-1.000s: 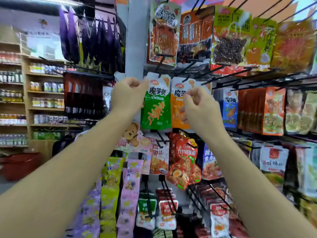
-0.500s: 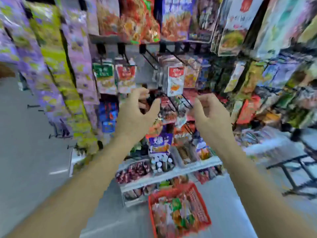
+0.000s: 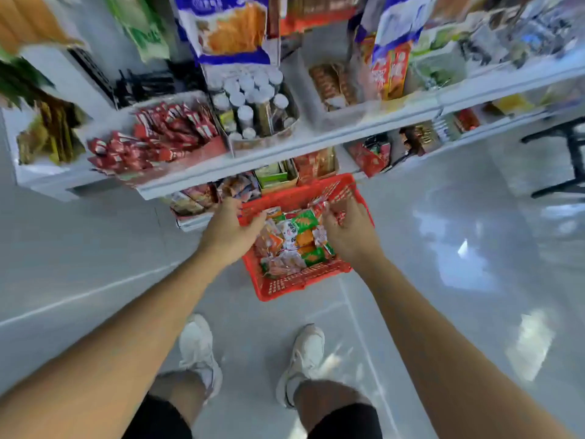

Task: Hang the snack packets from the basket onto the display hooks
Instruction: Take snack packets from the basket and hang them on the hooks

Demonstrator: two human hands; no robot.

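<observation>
Left hand [image 3: 232,231] relaxed, empty, at red basket [image 3: 300,283] rim; right hand [image 3: 348,236] grip unclear; snack packets [image 3: 291,239] lie between.

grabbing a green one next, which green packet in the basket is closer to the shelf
The green packet high in the pile, toward the basket's far end; the other green packet lies by the near rim.
</observation>
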